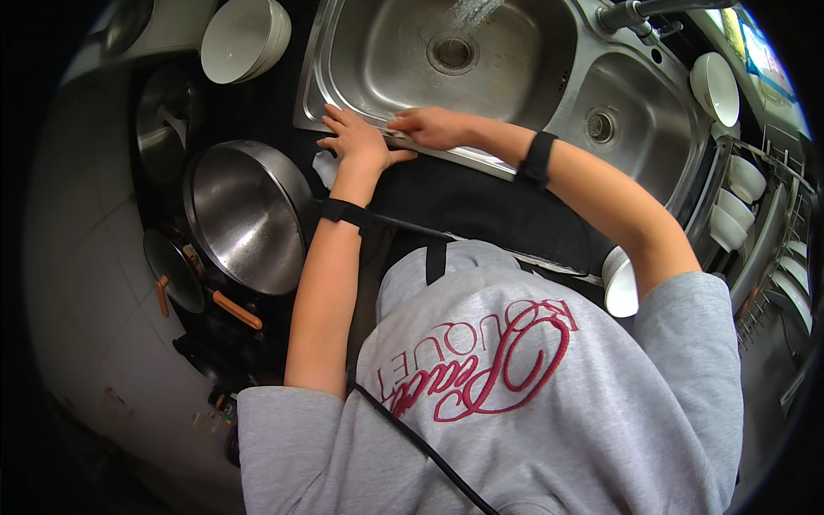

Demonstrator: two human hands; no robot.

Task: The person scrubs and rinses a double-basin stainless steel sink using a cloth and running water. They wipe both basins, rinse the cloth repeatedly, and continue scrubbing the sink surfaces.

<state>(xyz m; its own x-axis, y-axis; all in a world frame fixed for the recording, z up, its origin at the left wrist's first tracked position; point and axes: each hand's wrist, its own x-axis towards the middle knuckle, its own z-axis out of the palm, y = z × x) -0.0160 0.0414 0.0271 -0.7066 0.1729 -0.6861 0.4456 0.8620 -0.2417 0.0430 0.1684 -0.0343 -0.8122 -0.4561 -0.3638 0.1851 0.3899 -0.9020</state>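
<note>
My left hand [360, 138] lies spread at the front left corner of the stainless steel double sink [309, 96], its fingertips on the rim. Just right of it, my right hand [432, 127] is closed around a small pale thing, perhaps a cloth, pressed to the front rim. Most of that thing is hidden by the fingers. Water runs from the faucet [621, 16] into the large basin near its drain [452, 54]. A crumpled white item [326, 168] rests on the black counter beside my left wrist.
Stacked white bowls [237, 42] stand back left. A large steel bowl [248, 219] is left of my forearm, with a lidded pan [174, 270] beyond it. On the right are a dish rack [772, 277] holding bowls and plates, a white bowl [716, 90] near the faucet, and another [621, 286] by my elbow.
</note>
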